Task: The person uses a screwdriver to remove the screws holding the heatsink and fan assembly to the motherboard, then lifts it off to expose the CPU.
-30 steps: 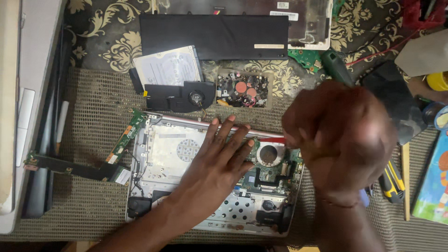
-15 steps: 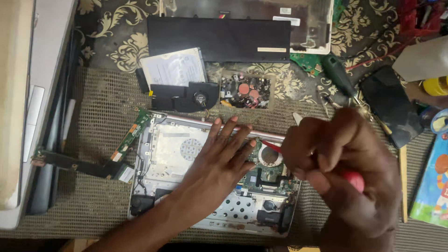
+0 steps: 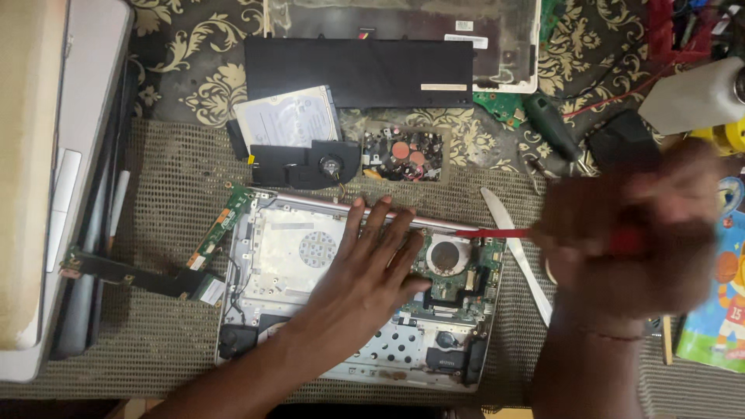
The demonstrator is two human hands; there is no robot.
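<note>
The right hand (image 3: 628,233) had moved out to the right since before, blurry, holding a red screwdriver (image 3: 497,232). The left hand (image 3: 372,260) stayed flat and wide on the open laptop (image 3: 268,256) in the middle. A white-labelled square drive (image 3: 289,118) lay upper left.

A work surface was covered by a dark cloth (image 3: 194,93) patterned with pale gold scrollwork, seen mostly across the top of the view. Below that cloth, a coarse grey-brown woven mat (image 3: 155,178) was spread over the middle and lower part of the surface. To the left of the mat, a pale grey and cream slab-like edge (image 3: 46,194) was set along the border, running from top to bottom. The scene was lit dimly and warmly, and soft shadows were cast over the mat. No wall, floor or window was shown.
</note>
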